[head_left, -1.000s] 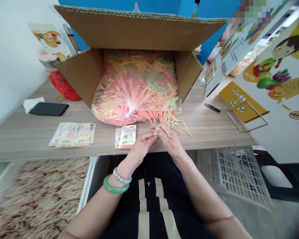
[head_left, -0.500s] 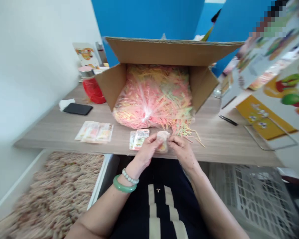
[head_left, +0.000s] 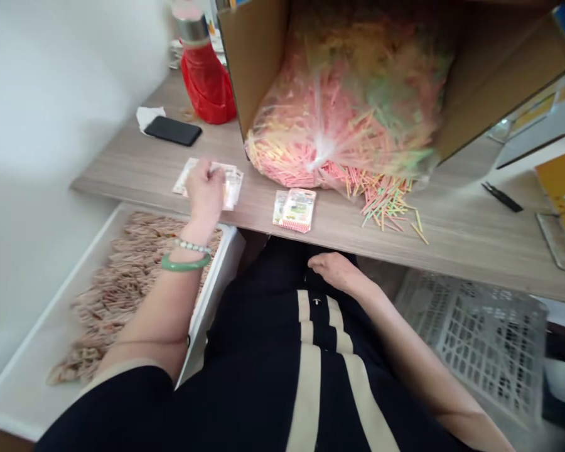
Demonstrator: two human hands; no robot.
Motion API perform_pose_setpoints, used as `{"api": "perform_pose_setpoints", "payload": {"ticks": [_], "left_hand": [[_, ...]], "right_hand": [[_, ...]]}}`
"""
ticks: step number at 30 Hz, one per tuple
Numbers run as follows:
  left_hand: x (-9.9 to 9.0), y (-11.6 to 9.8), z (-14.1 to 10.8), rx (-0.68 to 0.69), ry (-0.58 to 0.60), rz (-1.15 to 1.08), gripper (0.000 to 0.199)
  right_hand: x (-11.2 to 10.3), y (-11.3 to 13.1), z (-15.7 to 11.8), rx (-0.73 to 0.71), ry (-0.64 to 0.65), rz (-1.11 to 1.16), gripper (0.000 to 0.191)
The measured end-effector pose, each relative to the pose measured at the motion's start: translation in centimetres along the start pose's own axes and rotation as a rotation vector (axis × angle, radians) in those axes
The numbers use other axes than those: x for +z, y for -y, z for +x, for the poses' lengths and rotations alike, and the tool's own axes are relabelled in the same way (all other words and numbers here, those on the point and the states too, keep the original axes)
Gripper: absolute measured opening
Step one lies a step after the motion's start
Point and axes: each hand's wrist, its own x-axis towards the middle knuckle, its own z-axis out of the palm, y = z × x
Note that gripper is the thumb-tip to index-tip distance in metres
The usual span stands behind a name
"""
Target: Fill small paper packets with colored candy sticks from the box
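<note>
My left hand [head_left: 204, 189], with a green bangle and a bead bracelet above it, is over the small packets [head_left: 234, 187] at the left of the table. Its fingers are curled together, and whatever they hold is hidden. My right hand [head_left: 335, 270] hangs low in front of my dark clothes, below the table edge, fingers loosely curled with its palm side out of sight. Two overlapping printed packets [head_left: 299, 209] lie near the front edge. Behind them, a clear bag [head_left: 320, 144] full of thin coloured sticks bulges from a cardboard box [head_left: 257, 63], with loose sticks [head_left: 390, 202] spilled beside it.
A black phone [head_left: 174, 130] and a red-covered bottle [head_left: 208, 81] stand at the back left. Below the table are a white bin [head_left: 32, 383] of small wrapped pieces and a plastic crate [head_left: 480, 339]. Black tweezers [head_left: 501, 197] lie at right.
The view has tilted down and turned left. My left hand has moved left to the packets there, and my right hand has dropped below the table edge. The packet between my hands is gone from there.
</note>
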Motion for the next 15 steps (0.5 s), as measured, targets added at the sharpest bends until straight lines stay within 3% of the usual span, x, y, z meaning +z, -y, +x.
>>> {"api": "perform_pose_setpoints", "payload": {"ticks": [2, 5, 11, 15], "left_hand": [[-0.5, 1.4, 1.4, 0.079, -0.014, 0.177, 0.027], [-1.4, 0.9, 0.3, 0.234, -0.043, 0.318, 0.043], [-1.6, -0.8, -6.7, 0.448, 0.022, 0.432, 0.029], [-0.8, 0.3, -7.8, 0.415, 0.002, 0.355, 0.024]], "right_hand": [[1.1, -0.6, 1.2, 0.088, 0.028, -0.210, 0.033], [2.6, -0.6, 2.6, 0.062, 0.123, -0.444, 0.031], [5.3, -0.6, 3.3, -0.086, 0.192, -0.618, 0.026], [6.3, -1.3, 4.4, -0.068, 0.237, -0.607, 0.021]]}}
